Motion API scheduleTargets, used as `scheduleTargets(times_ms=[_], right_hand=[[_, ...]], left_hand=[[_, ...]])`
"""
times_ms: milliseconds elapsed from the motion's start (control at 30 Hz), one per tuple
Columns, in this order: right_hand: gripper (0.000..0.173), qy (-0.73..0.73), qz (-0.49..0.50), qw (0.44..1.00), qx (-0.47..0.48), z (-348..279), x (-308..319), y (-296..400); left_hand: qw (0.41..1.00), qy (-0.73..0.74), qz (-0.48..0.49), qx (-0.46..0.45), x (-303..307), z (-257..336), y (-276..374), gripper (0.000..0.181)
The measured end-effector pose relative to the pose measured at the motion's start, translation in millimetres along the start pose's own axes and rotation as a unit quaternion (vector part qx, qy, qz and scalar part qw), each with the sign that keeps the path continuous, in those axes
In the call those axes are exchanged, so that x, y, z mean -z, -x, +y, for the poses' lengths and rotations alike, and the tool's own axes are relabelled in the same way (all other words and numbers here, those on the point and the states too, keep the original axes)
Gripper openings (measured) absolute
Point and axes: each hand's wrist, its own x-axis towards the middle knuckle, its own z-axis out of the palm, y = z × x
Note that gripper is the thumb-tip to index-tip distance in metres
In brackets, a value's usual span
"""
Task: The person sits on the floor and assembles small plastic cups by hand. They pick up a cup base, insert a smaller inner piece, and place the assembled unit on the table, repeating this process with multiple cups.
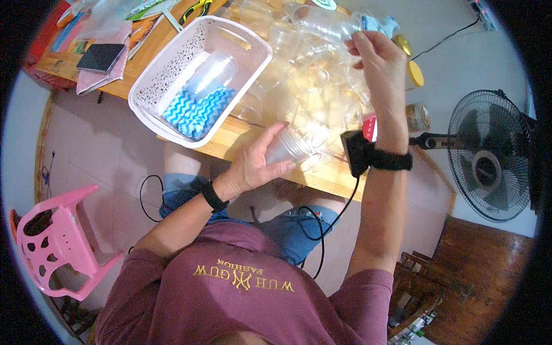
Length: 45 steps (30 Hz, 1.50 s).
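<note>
My left hand (254, 161) is curled around a clear plastic cup (282, 148) at the table's front edge. Several ridges near the cup's rim suggest nested cups, but I cannot tell how many. Farther out, my right hand (381, 54) pinches the rim end of another clear plastic cup (325, 23), which lies on its side over the heap. Between the hands spreads a pile of loose transparent cups (302, 82). Left of it, a white plastic basket (148, 82) holds a clear cup stack (215, 71) and a blue-and-white zigzag cloth (198, 110).
A phone (101, 57) rests on a pink cloth (92, 82) on the wooden table (222, 140). Yellow-black pliers (196, 10) lie behind the basket. Yellow-lidded jars (415, 74) and a fan (489, 159) stand right. A black cable (323, 241) hangs from my right wrist device. A pink chair (69, 241) stands left.
</note>
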Motion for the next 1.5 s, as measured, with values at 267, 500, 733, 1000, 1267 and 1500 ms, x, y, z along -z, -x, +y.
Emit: scheduleTargets(times_ms=[267,500,733,1000,1267,1500], right_hand=[[0.034,0.053,-0.073,0.995,0.033,7.6,-24.9,-16.7],[0.029,0.067,-0.264,0.960,-0.056,-6.3,19.4,43.6],[0.019,0.072,-0.437,0.896,-0.027,-9.1,13.0,94.8],[0.015,0.112,-0.392,0.913,0.012,-14.3,19.3,89.8],[0.016,0.097,-0.164,0.981,-0.040,-26.2,34.5,37.2],[0.026,-0.064,-0.043,0.997,0.026,1.4,-13.4,-13.2]], left_hand=[[1.000,-0.004,-0.003,-0.002,1.5,-0.1,1.1,0.082],[1.000,0.008,0.004,0.002,2.2,1.9,1.8,0.082],[1.000,0.015,0.018,-0.015,-1.4,0.3,-1.1,0.080],[0.999,-0.015,0.008,-0.031,2.5,5.4,-1.9,0.080],[0.999,0.031,0.010,-0.002,-0.6,2.3,-1.2,0.080],[0.998,0.060,0.019,-0.008,-4.7,-7.5,-1.7,0.081]])
